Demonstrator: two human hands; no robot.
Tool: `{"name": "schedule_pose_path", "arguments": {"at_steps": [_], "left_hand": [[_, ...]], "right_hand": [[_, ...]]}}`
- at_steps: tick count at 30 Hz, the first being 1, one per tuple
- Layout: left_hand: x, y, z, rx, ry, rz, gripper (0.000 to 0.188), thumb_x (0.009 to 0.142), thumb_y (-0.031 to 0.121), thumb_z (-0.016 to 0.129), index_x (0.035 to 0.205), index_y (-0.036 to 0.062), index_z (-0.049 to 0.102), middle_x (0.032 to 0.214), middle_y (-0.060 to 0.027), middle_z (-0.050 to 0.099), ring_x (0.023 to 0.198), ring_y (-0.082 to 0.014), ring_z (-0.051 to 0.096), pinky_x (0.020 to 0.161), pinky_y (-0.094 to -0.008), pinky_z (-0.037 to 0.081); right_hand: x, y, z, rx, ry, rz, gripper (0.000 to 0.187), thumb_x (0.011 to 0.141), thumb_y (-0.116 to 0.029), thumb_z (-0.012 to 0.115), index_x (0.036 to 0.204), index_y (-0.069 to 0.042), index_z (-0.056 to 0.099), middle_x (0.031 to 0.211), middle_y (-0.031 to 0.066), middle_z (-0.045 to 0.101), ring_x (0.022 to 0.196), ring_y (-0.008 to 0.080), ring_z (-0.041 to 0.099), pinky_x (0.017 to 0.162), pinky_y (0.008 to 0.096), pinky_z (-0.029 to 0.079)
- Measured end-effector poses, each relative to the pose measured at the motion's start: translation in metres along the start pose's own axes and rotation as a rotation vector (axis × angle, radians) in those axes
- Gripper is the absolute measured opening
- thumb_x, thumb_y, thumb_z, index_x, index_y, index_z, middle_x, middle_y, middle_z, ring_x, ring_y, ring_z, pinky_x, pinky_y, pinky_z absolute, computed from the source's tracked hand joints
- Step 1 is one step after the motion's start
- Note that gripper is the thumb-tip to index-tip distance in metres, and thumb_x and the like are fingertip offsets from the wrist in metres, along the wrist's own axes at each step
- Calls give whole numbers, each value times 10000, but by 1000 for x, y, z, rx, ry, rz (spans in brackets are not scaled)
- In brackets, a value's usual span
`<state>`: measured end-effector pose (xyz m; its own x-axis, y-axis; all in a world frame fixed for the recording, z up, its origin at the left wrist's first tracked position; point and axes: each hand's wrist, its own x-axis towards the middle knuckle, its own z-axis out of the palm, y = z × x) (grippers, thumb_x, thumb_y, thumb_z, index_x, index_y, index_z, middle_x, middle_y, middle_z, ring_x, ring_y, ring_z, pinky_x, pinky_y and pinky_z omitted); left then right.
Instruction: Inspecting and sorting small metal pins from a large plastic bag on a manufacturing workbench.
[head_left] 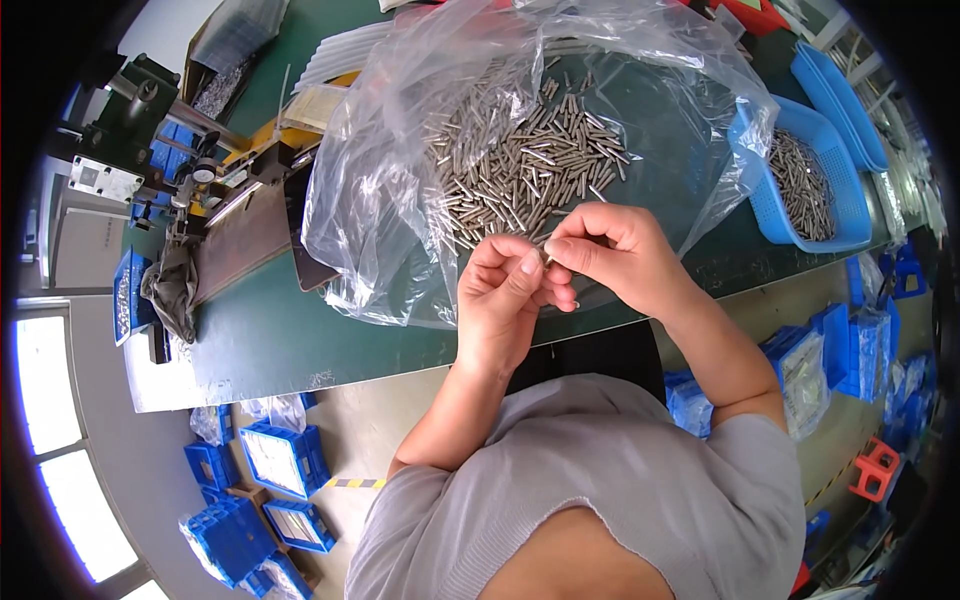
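Both hands meet over the near edge of a clear plastic bag (390, 180) spread on the green table. My left hand (505, 290) is closed, thumb and fingers pinching a small metal pin (546, 257). From the right, my right hand (610, 245) pinches the same pin, its thumb and forefinger pressed together; much of the pin is hidden by the fingertips. Just beyond my hands, a loose heap of short metal pins (530, 165) lies on the bag, its left part under a fold of plastic.
A blue plastic basket (850, 200) with more metal pins stands at the right, beside another blue tray (840, 105). At the left is a bench machine with a dial gauge (203, 171). Blue crates (285, 458) and a red stool (875, 470) stand on the floor.
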<state>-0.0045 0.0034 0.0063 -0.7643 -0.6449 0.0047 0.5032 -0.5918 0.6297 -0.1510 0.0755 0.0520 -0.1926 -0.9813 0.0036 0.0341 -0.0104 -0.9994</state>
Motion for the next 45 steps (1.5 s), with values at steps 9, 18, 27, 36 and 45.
{"name": "schedule_pose_path", "arguments": {"at_steps": [9, 18, 27, 36, 45], "left_hand": [[1, -4, 1, 54, 27, 44, 65, 908, 71, 515, 903, 6, 524, 790, -165, 606, 617, -222, 603, 568, -328, 536], [1, -2, 2, 37, 63, 51, 76, 915, 84, 508, 884, 15, 511, 779, -158, 593, 616, -210, 587, 568, -323, 520], [0, -2, 3, 45, 58, 46, 81, 920, 98, 508, 896, 21, 511, 791, -149, 592, 633, -208, 583, 578, -320, 510], [1, -2, 0, 15, 44, 16, 67, 915, 81, 521, 923, 19, 498, 824, -142, 598, 664, -186, 585, 605, -302, 503], [-1, -2, 3, 77, 63, 5, 73, 916, 92, 521, 926, 21, 512, 775, -132, 600, 627, -203, 573, 578, -309, 486]], "right_hand": [[-1, 6, -5, 250, 277, 45, 126, 867, -160, 616, 862, -40, 580, 684, -29, 525, 552, 27, 438, 480, 178, 345], [15, 4, -48, -109, 169, 124, 88, 833, -92, 597, 868, -11, 595, 679, -42, 495, 556, 44, 438, 493, 208, 338], [9, 20, -35, -1021, 173, -278, 140, 712, -66, 687, 827, -58, 607, 739, 71, 569, 636, 257, 566, 565, 337, 435], [1, 1, -30, -375, 66, -51, 65, 803, -32, 601, 779, -24, 542, 655, -18, 447, 582, 46, 391, 516, 211, 337], [-1, -13, -18, -431, -5, -187, 70, 780, -17, 602, 770, -10, 533, 662, -14, 456, 565, 50, 383, 497, 223, 333]]}}
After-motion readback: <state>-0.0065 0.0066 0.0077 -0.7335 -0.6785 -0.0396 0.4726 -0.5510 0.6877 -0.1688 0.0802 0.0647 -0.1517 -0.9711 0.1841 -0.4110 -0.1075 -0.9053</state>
